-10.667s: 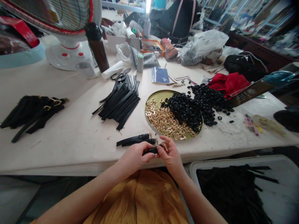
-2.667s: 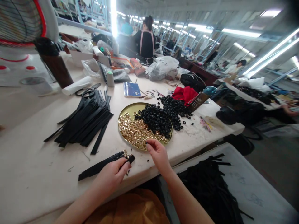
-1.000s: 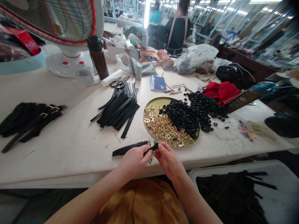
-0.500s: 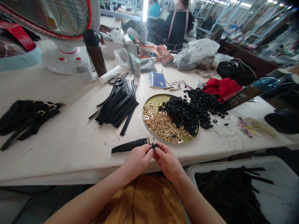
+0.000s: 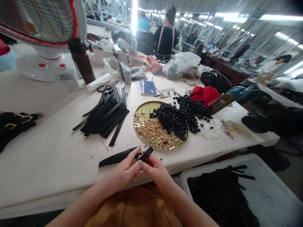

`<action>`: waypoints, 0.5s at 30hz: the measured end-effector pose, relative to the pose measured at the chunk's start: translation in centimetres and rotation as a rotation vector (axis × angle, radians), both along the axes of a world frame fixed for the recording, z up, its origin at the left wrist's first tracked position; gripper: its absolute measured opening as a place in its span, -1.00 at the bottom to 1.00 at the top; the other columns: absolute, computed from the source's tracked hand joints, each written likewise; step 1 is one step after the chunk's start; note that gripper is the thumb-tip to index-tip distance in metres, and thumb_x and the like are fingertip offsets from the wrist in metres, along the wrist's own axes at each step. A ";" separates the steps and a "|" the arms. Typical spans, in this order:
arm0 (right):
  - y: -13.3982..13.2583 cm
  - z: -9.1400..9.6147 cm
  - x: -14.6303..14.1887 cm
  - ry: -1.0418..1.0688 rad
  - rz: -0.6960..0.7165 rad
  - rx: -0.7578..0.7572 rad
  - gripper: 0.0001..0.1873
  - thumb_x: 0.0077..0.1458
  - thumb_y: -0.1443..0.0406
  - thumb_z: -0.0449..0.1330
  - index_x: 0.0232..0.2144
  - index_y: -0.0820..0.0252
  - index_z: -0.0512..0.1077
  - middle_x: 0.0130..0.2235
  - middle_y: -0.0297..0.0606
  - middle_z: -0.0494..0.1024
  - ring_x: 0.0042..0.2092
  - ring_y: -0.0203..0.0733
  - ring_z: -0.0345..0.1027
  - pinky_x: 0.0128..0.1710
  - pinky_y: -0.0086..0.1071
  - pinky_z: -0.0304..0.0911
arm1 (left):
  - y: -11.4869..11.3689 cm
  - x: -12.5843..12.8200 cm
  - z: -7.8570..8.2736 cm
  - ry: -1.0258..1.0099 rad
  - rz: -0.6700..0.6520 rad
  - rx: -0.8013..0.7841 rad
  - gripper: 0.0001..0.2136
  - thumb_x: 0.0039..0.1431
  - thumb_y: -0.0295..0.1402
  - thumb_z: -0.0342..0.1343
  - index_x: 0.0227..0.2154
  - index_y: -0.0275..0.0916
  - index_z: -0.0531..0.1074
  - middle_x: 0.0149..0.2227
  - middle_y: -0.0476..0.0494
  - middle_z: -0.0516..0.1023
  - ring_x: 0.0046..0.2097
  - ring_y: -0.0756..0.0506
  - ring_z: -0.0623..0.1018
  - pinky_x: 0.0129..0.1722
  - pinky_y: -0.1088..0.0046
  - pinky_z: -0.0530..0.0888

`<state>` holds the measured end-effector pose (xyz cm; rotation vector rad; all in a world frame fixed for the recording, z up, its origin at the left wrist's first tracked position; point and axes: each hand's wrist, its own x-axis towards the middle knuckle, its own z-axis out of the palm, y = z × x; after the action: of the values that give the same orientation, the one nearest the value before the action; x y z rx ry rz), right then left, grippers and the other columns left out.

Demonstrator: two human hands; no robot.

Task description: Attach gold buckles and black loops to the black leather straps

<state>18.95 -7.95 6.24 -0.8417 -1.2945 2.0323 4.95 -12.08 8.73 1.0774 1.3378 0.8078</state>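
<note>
At the table's near edge my left hand (image 5: 126, 171) and my right hand (image 5: 155, 168) meet, both closed on a short black strap (image 5: 146, 154) with a gold buckle at its end. A finished black strap (image 5: 115, 157) lies on the table just left of my fingers. Beyond them sits a round gold tray (image 5: 143, 108) holding gold buckles (image 5: 152, 132) and a heap of small black loops (image 5: 176, 118). A loose stack of black strap blanks (image 5: 104, 113) lies to the tray's left.
A fan (image 5: 44, 28), a dark flask (image 5: 80, 60), scissors (image 5: 107, 88), a blue booklet (image 5: 147, 87), red cloth (image 5: 205, 94) and bags crowd the far side. Buckled straps (image 5: 14, 124) lie at far left. A white bin of black strips (image 5: 222, 192) stands at lower right. A person in an apron (image 5: 165, 37) stands beyond.
My view has swung to the right. Both hands have stayed together at the table edge, and the strap end now sticks up to the right from between my fingers.
</note>
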 end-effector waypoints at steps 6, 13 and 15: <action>8.3 0.0 2.8 -0.664 -0.205 0.725 -0.80 0.05 0.22 0.09 -0.27 0.15 0.39 -0.32 -0.24 0.43 -0.30 -0.19 0.28 -0.27 -0.31 0.16 | 1.1 -0.3 -0.6 -0.061 0.155 -0.005 -0.67 0.08 -0.06 -0.10 -0.50 -0.26 0.20 -0.66 0.16 0.10 -0.61 0.11 0.09 -0.65 0.62 0.06; 14.9 -2.5 2.5 -1.031 -0.256 0.892 -0.95 -0.12 0.39 0.17 -0.55 0.19 0.36 -0.41 -0.27 0.35 -0.34 -0.20 0.26 -0.27 -0.35 0.10 | 0.5 -0.1 0.2 -0.148 0.177 -0.037 -0.69 0.10 -0.09 -0.11 -0.50 -0.26 0.19 -0.56 0.04 0.37 -0.62 0.11 0.28 -0.62 0.60 0.23; 14.7 -2.4 2.5 -1.007 -0.255 0.881 -0.92 -0.11 0.40 0.15 -0.58 0.19 0.32 -0.43 -0.28 0.35 -0.35 -0.22 0.25 -0.29 -0.37 0.10 | 0.4 -0.1 0.2 -0.200 0.171 -0.058 -0.71 0.10 -0.10 -0.09 -0.46 -0.27 0.22 -0.44 -0.05 0.45 -0.57 0.08 0.38 -0.58 0.56 0.31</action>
<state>21.45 6.79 3.81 -1.4919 -2.1740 0.5896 4.81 -11.67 8.96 0.8218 1.2862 0.9714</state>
